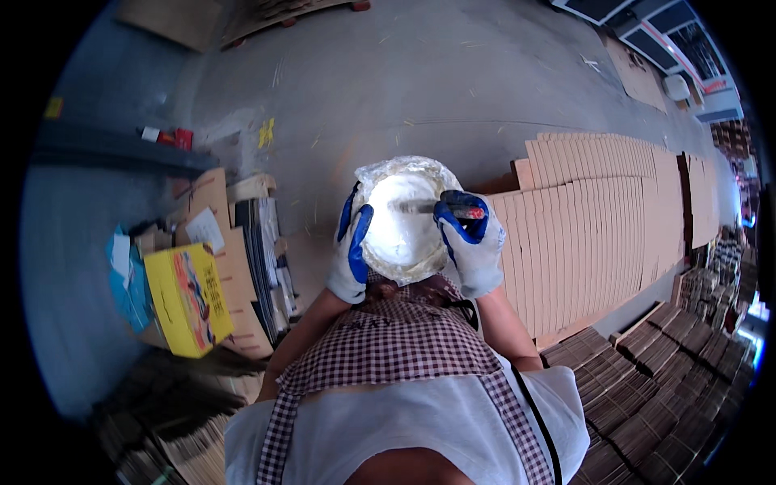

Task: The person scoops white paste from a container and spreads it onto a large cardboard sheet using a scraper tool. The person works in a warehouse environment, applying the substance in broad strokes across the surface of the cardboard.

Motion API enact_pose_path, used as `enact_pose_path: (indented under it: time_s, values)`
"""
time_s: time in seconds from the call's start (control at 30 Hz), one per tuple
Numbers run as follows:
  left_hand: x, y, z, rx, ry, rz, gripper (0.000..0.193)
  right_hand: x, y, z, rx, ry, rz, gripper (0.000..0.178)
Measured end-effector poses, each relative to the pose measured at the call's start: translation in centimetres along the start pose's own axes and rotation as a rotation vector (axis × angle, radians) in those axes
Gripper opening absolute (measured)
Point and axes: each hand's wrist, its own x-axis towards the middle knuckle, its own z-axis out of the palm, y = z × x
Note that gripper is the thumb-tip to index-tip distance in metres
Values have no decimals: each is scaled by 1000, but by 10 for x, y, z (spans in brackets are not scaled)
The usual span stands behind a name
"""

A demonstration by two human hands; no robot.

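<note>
In front of my apron is a round tub (444, 174) with crinkled clear plastic over its rim. Bright white paste (396, 230) fills its inside, glaring in the light. My left hand (353, 246), in a white glove with blue coating, grips the tub's left side, thumb at the rim. At the right rim my right hand (473, 242), gloved alike, is closed around a brush (467, 212) with a dark, red-marked handle. The brush's head points left over the paste; glare hides whether it touches.
Overlapping cardboard sheets (578, 230) lie in a long stack to the right. Bundled cardboard (647, 384) is piled at the lower right. On the left stand a yellow box (187, 299), a blue bag (129, 279) and upright cardboard (212, 198). Grey floor (364, 81) stretches ahead.
</note>
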Motion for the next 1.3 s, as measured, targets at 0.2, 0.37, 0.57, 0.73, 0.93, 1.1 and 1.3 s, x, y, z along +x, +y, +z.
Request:
enact_pose_path:
  time_s: [0.2,0.37,0.57,0.73,0.93,1.1,1.3]
  values:
    - [135,-43,-2,-47,-101,106,41,110,-2,14,-133,22,-47,36]
    - [234,-47,16,-501,-212,-197,46,157,-37,-10,-118,183,60,37]
    - [348,-61,69,-348,-529,43,49,207,-16,-26,-205,547,104,37]
    - [447,-43,99,-315,-789,252,47,253,-34,-30,-66,818,186,37]
    - [503,-49,156,-374,-1012,421,45,279,-20,-20,89,1099,303,36]
    - [525,-47,205,-481,-1158,435,62,295,-17,-27,280,1323,281,34]
    - [536,-7,306,-647,-1364,139,42,287,40,-87,703,1569,128,27]
